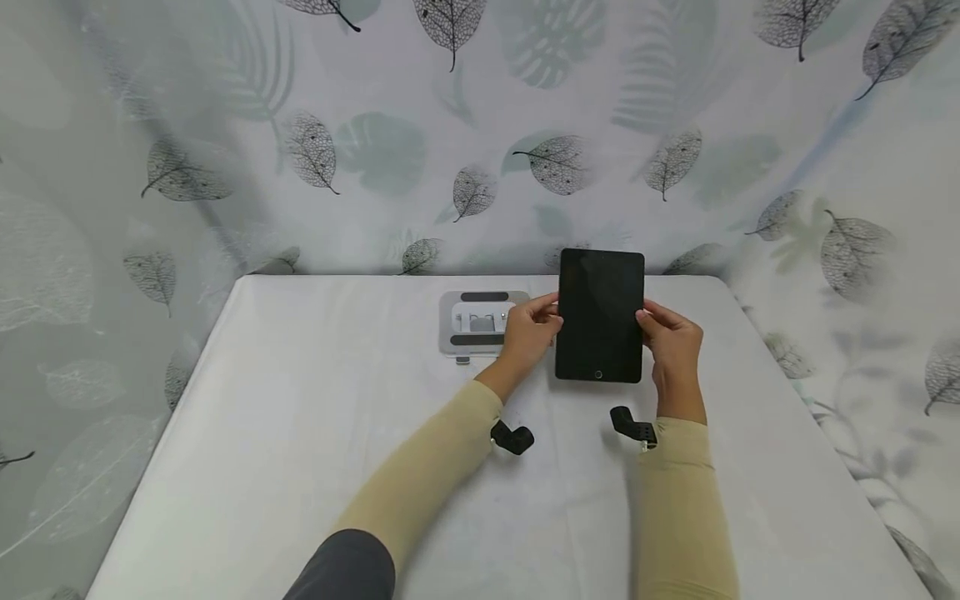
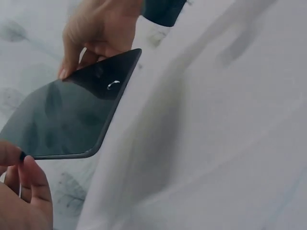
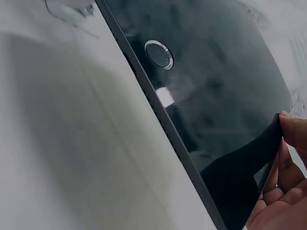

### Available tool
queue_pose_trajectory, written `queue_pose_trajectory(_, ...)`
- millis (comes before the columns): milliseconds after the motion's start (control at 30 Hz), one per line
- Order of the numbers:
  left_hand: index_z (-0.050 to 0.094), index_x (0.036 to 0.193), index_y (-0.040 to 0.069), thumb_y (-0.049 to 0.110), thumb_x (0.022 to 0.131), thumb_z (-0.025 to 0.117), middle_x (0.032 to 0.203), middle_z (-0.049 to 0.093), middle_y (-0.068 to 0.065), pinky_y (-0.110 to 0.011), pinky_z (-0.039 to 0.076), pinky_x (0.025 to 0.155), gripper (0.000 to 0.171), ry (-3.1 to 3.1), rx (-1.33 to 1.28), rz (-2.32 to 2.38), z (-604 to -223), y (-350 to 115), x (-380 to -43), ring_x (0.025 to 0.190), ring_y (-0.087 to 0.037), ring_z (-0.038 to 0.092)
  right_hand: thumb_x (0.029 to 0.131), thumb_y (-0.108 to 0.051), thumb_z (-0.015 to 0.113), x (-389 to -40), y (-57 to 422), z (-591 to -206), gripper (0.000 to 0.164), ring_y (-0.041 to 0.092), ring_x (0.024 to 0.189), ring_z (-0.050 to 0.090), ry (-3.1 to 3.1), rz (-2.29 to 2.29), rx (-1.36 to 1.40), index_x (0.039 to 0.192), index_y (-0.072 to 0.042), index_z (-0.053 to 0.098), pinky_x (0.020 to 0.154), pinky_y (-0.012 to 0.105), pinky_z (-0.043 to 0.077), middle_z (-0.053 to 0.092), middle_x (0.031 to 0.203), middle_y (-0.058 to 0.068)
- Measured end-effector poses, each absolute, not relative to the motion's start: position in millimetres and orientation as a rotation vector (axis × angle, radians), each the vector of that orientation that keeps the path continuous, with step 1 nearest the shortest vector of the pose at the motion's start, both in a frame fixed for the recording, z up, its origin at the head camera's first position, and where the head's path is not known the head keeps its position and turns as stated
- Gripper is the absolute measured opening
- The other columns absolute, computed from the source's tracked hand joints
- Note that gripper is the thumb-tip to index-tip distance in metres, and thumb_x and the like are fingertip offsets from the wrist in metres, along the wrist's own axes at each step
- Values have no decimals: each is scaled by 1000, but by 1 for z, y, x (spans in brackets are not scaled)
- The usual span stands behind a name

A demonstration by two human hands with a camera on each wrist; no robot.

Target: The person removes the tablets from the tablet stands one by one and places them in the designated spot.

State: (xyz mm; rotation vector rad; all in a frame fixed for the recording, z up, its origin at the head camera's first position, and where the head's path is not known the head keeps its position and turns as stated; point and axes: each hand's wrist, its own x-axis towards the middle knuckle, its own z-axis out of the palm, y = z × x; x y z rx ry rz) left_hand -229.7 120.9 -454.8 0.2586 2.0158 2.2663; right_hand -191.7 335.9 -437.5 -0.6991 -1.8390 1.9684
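Toward the far side of the white table [image 1: 300, 433], right of its middle, a black tablet [image 1: 600, 317] is held up off the surface, screen dark and facing the person, with the round home button [image 1: 597, 374] at the bottom. Left hand [image 1: 528, 333] has the left edge pinched between thumb and fingers, and the right hand [image 1: 673, 346] has pretty much the same pinch on the right edge. Just left of the left hand lies a flat gray plate-like thing [image 1: 483, 321], with a dark strip [image 1: 483, 297] along its far side, another along the near side and a pale middle. Annoyingly, the left hand blocks its near right corner in the head view, so can't say what's there. A small dark tab [image 1: 462, 360] pokes out of its near edge. The tablet's top also overlaps the leaf-print curtain [image 1: 382, 158], which hangs behind the table and down both sides. Closer to the person, a black gadget sticks out at the left wrist [image 1: 512, 437] and another at the right [image 1: 633, 425], both by the cuffs of the tan sleeves [image 1: 427, 467].
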Motion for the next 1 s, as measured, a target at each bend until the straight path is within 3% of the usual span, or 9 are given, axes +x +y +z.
queue_pose_trajectory(233, 65, 136, 2, -16, 86, 59, 111, 70, -14, -14, 50, 65, 53, 2018, 140, 2217, -476, 136, -225, 80, -5, 55, 94, -11, 73, -198, 347, -451, 38, 5, 81, 62, -2001, 1955, -832, 132, -7, 69, 67, 14, 52, 67, 92, -12)
queue_pose_trajectory(467, 65, 136, 2, -15, 81, 55, 116, 73, -13, -13, 48, 75, 59, 2252, 86, 2099, -495, 149, -220, 88, -10, 62, 96, -14, 72, -204, 355, -468, 42, 4, 82, 57, -2095, 1944, -891, 136, -8, 66, 67, 15, 48, 65, 90, -18)
queue_pose_trajectory(700, 67, 134, 4, -12, 87, 55, 118, 74, -11, -19, 54, 84, 51, 2307, -26, 2121, -506, 156, -213, 99, -15, 68, 96, -15, 73, -208, 359, -489, 40, 1, 91, 60, -2202, 1840, -846, 135, -8, 68, 75, 14, 49, 65, 96, -17)
queue_pose_trajectory(800, 68, 131, 0, -13, 88, 57, 119, 75, -15, -22, 57, 90, 46, 2306, -69, 2175, -510, 158, -214, 106, -21, 71, 95, -18, 74, -208, 359, -496, 41, -3, 93, 59, -2316, 1711, -805, 134, -10, 68, 79, 12, 48, 69, 105, -12)
queue_pose_trajectory(900, 67, 131, -2, -12, 89, 59, 121, 74, -17, -25, 58, 93, 45, 2331, -67, 2176, -513, 160, -215, 111, -24, 72, 93, -19, 76, -206, 360, -501, 42, -7, 95, 59, -2398, 1602, -768, 134, -12, 69, 82, 10, 47, 73, 120, 2)
queue_pose_trajectory(1000, 66, 133, 0, -12, 89, 61, 124, 74, -16, -25, 58, 94, 46, 2380, -72, 2129, -513, 162, -216, 112, -24, 72, 93, -17, 76, -205, 360, -503, 43, -3, 103, 63, -2439, 1524, -706, 135, -11, 68, 87, 10, 48, 71, 132, 12)
